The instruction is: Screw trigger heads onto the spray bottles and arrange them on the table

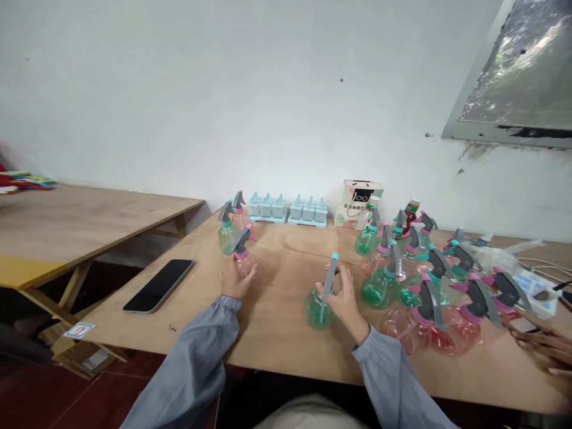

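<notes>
My left hand is wrapped round a pink spray bottle with a grey and pink trigger head, upright on the table. Just behind it stand a green spray bottle and another pink one. In my right hand is a green spray bottle, gripped near its neck, its grey head topped with turquoise. Whether that bottle touches the table is hard to judge. Several more green and pink spray bottles are grouped to the right of my right hand.
A black phone lies at the left. Pale blue ice-pop moulds and a printed paper bag stand by the wall. A white power strip with cables is at the right, near another person's hand. A second table stands left.
</notes>
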A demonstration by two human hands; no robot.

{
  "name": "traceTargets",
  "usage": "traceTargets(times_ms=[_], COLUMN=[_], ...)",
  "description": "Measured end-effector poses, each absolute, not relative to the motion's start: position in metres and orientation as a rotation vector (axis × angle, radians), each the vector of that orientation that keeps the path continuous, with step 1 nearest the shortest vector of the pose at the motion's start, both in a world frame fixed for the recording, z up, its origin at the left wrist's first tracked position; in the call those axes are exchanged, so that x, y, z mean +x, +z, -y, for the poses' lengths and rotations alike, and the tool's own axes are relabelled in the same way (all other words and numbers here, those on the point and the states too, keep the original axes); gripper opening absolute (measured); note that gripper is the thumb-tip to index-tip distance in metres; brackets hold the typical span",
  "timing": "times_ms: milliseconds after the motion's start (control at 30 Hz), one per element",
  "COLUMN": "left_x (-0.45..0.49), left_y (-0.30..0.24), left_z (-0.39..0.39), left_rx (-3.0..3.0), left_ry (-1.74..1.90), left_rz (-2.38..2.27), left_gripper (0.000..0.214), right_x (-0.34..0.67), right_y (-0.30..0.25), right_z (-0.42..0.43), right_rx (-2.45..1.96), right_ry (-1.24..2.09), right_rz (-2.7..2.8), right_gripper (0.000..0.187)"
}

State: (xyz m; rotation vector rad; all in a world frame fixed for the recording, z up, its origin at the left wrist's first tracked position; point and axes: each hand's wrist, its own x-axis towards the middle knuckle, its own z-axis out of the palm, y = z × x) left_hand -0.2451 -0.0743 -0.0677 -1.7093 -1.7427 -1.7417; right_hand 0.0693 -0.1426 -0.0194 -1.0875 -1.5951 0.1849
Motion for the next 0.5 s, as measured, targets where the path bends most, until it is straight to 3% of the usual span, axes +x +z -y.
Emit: traceTargets(times_ms=[67, 233, 433, 500], left_x=[-0.2460, -0.2493, -0.2416, -0.2412], left_y=[-0.0678, -0.0675, -0.0655, -0.0648], left_z=[0.0738, 0.0725, 0.0763, 0.0770], left_rx=[-1.700, -1.773, -1.707, -1.715], left_ry=[-1.747, -1.722, -1.810, -1.805], left_rz=[1.755, 1.767, 1.716, 1.711], left_gripper=[0.058, 0.062, 0.055, 0.055], right_x=[0.0677, 0.0671, 0.0684, 0.0676], right_y=[-0.0170, -0.0098, -0.0151, -0.0171], right_z=[0.1428, 0.1401, 0.1413, 0.1401], right_rx=[-1.057, -1.098, -1.003, -1.007], right_ry=[0.178, 0.192, 0.261, 0.280], right_rz=[1.640, 1.628, 1.688, 1.668], right_gripper=[0.037, 0.022, 0.047, 0.042])
